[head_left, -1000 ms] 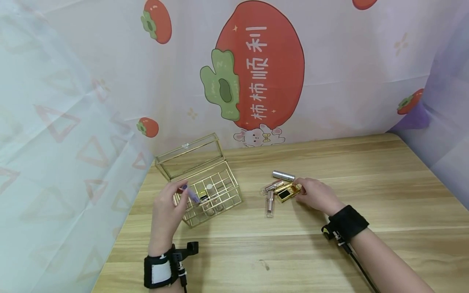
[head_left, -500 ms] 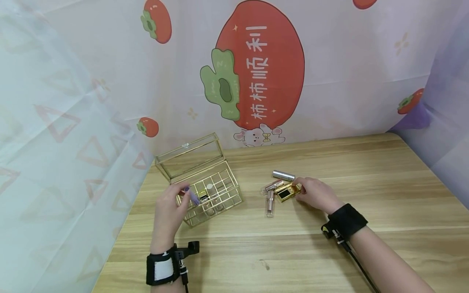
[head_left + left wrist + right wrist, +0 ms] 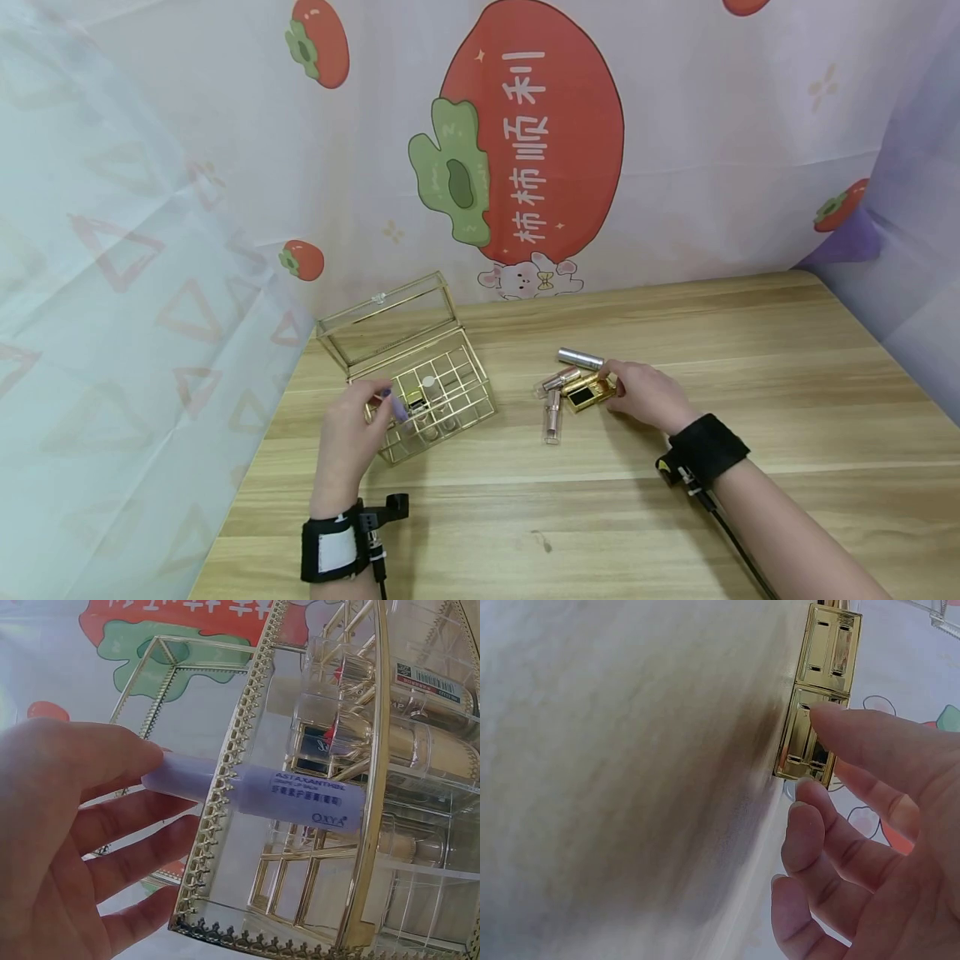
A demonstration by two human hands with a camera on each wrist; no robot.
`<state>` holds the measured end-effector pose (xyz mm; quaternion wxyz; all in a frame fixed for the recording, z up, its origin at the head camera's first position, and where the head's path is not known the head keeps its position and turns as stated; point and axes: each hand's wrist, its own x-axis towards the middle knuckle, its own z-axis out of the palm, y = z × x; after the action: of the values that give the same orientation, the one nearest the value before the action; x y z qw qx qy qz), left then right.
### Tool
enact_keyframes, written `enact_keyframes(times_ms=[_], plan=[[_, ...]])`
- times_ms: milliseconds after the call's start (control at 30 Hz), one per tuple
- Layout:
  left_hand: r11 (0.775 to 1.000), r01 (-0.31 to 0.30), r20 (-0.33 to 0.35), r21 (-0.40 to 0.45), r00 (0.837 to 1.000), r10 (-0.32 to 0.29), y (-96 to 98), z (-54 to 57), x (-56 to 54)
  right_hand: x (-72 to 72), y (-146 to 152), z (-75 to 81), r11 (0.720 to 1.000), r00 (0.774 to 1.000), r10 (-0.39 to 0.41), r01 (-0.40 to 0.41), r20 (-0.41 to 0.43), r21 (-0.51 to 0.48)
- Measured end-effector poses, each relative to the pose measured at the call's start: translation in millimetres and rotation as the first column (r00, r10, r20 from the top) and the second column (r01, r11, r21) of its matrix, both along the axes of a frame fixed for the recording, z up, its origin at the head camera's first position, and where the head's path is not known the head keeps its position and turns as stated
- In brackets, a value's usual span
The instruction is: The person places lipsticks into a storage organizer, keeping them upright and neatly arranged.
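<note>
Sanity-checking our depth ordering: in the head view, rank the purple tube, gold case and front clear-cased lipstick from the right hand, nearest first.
1. Gold case: touching the right hand.
2. Front clear-cased lipstick: on the table, just left of the gold case.
3. Purple tube: far left, in the left hand.

One gold-framed box (image 3: 206,832), one lilac tube (image 3: 300,796), one silver tube (image 3: 580,359), two loose rose-gold tubes (image 3: 552,419) (image 3: 557,382), two wristbands (image 3: 708,450) (image 3: 320,547)
</note>
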<state>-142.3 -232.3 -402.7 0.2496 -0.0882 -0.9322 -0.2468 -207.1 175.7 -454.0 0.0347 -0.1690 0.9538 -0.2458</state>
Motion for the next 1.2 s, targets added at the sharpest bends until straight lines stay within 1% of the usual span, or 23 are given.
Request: enact_keyframes(times_ms=[133, 233, 433, 600, 767, 967, 1200], plan=[[1.000, -0.014, 0.065, -0.011, 0.998, 0.015, 0.4, 0.4, 0.6, -1.3, -0.3, -0.5, 1.000, 1.000, 0.002, -0.002, 0.011, -0.012], [1.000, -0.018, 0.098, -0.009, 0.995, 0.019, 0.5, 0.7, 1.0, -2.7, 0.3, -1.1, 1.000, 0.999, -0.001, 0.002, 0.033, -0.013], [1.000, -0.004, 0.116, -0.019, 0.993, 0.006, 0.8, 0.3, 0.8, -4.4, 0.9, 0.0, 1.000, 0.999, 0.007, -0.006, 0.048, -0.006], [1.000, 0.016, 0.155, -0.008, 0.988, -0.014, 0.7, -0.9, -0.2, -6.0, 0.4, 0.3, 1.000, 0.998, 0.000, 0.000, 0.056, 0.006], [0.999, 0.032, 0.180, -0.012, 0.983, -0.029, 1.5, -2.7, -1.5, -6.7, -0.5, 2.7, 1.000, 0.998, -0.006, 0.005, 0.061, 0.012], [0.999, 0.039, 0.215, -0.015, 0.976, -0.035, 4.0, -3.4, -2.5, -6.5, -0.3, 3.3, 1.000, 0.999, 0.007, -0.009, 0.053, 0.028], [0.999, 0.031, 0.257, -0.024, 0.966, -0.024, 6.1, -3.0, -2.8, -7.6, 1.1, 2.0, 0.999, 0.999, 0.021, -0.022, 0.036, 0.032]])
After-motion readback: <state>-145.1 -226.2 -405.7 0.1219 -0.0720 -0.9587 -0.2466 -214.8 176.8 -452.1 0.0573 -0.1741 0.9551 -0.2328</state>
